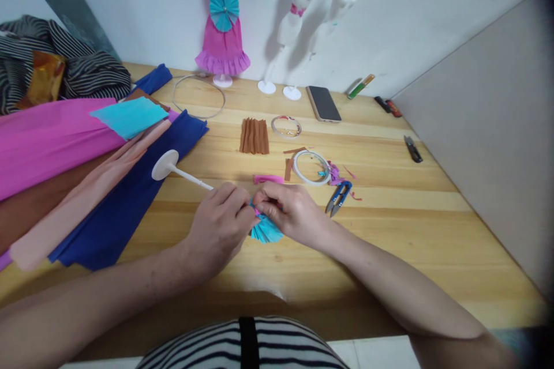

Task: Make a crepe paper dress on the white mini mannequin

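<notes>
My left hand (pixel 220 219) is closed around a white mannequin stand (pixel 173 168) that lies on its side, its round base pointing away to the left. My right hand (pixel 291 211) pinches pleated turquoise crepe paper (pixel 265 232) against the same figure, fingertips meeting my left hand's. A scrap of pink paper (pixel 268 179) lies just beyond my fingers. Most of the figure's body is hidden under my hands.
Sheets of pink, peach, blue and turquoise crepe paper (pixel 64 179) cover the left of the wooden table (pixel 389 242). Blue snips (pixel 340 196), tape rolls (pixel 310 167), a folded brown pleat (pixel 254 136), a phone (pixel 323 103), a dressed mannequin (pixel 223 23) and two bare ones (pixel 298 17) stand beyond.
</notes>
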The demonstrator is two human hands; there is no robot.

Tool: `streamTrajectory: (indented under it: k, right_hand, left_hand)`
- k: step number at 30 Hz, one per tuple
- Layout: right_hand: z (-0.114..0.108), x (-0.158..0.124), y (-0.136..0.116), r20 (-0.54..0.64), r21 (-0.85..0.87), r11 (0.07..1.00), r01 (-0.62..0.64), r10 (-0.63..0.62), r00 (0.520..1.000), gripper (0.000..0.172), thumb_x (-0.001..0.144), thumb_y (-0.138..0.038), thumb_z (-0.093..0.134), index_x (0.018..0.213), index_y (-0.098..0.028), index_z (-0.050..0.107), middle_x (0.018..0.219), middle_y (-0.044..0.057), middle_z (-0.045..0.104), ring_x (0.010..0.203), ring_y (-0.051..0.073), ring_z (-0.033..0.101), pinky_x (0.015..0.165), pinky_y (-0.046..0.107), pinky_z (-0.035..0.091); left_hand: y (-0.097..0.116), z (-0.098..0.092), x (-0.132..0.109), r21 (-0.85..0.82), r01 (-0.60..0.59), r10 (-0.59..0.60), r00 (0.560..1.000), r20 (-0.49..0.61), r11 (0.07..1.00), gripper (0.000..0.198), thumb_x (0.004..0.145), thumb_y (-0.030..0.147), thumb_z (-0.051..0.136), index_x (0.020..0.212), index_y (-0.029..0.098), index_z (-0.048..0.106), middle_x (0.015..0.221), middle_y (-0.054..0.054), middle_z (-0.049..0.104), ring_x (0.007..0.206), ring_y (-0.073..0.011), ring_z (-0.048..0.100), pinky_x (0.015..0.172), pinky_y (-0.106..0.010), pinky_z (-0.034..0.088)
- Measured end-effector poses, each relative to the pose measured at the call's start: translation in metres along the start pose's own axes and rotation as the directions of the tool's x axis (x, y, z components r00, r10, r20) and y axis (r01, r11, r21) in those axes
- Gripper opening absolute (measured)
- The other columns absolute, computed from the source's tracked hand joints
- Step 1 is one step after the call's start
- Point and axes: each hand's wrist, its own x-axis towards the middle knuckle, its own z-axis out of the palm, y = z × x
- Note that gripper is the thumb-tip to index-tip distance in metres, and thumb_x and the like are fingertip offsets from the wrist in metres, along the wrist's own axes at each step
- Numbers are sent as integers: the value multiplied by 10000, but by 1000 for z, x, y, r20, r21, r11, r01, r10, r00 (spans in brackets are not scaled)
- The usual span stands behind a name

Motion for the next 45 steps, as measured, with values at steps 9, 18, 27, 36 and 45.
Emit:
streamTrajectory:
  k: [9,18,27,36,45]
  right_hand:
    - [-12,1,5,29,134,988,-82,79,996,142,777,-90,625,700,-169,536,633,-43,547,550,78,491,512,178,352]
    - [-14,3,6,141,67,987,147,-156,978,100,846,-108,590,794,-149,666,776,64,671,717,155,625,660,251,471]
    - [-10,3,7,146,98,984,151,-164,976,79,842,-130,620,837,-139,699,807,77,688,732,160,639,671,255,483]
    - [-10,5,5,203,46,982,185,-191,960,185,909,-170,527,782,-143,659,748,60,614,703,156,569,656,260,433]
    - [-13,8,-1,357,-112,982,152,-103,928,121,922,-151,460,851,-141,558,834,67,538,776,183,498,701,291,418]
  left_hand:
    - [0,1,-2,-85,8,-11,999,-34,996,206,808,69,592,619,148,571,715,-50,593,726,-174,503,675,-317,482]
    - [0,-1,-1,-93,-3,-3,998,-65,996,238,858,117,568,623,151,564,690,-48,580,714,-165,503,667,-310,485]
    - [-1,0,-7,-148,-12,-3,995,-101,989,197,846,105,590,654,140,574,727,-57,593,733,-169,523,658,-311,500]
    - [-3,1,-7,-188,-21,3,995,-95,982,239,884,132,543,648,165,550,710,-28,575,705,-147,515,633,-290,491]
    - [-2,0,-7,-158,-25,12,996,-84,987,231,890,119,522,664,160,547,725,-36,587,723,-147,514,657,-292,494]
